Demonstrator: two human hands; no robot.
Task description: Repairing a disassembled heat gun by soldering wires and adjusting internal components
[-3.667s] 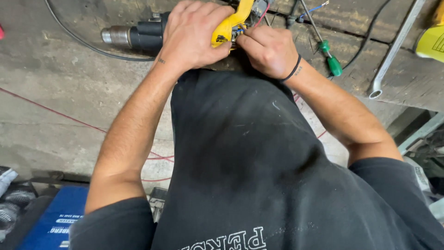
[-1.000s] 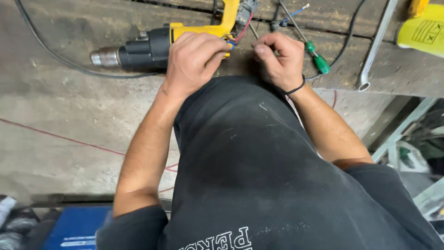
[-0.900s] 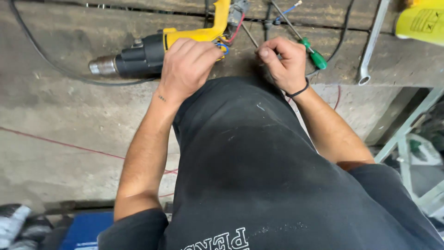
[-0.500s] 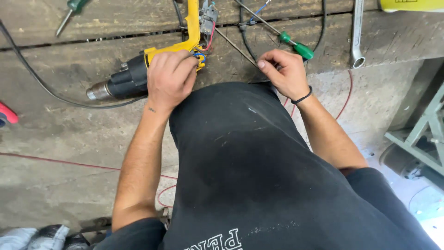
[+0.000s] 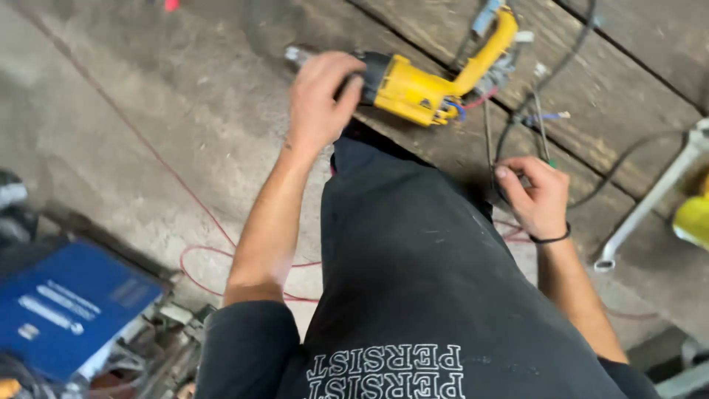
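While the left hand (image 5: 319, 100) grips the dark front of the yellow drill (image 5: 413, 89) lying on the wooden bench (image 5: 635, 103), right hand (image 5: 539, 196) closed around a screwdriver (image 5: 545, 137) near loose wires (image 5: 509, 111), blue box (image 5: 66, 310) lower left.

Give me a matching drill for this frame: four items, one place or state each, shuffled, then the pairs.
Items:
1. left hand
2. right hand
3. blue case
4. metal pipe

Places or states:
A. lower left, down on the floor
B. on the black front end of the yellow power drill
C. far right, lying across the wooden workbench
D. at the cables by the bench edge, black band on the wrist

Pairs: 1-B, 2-D, 3-A, 4-C
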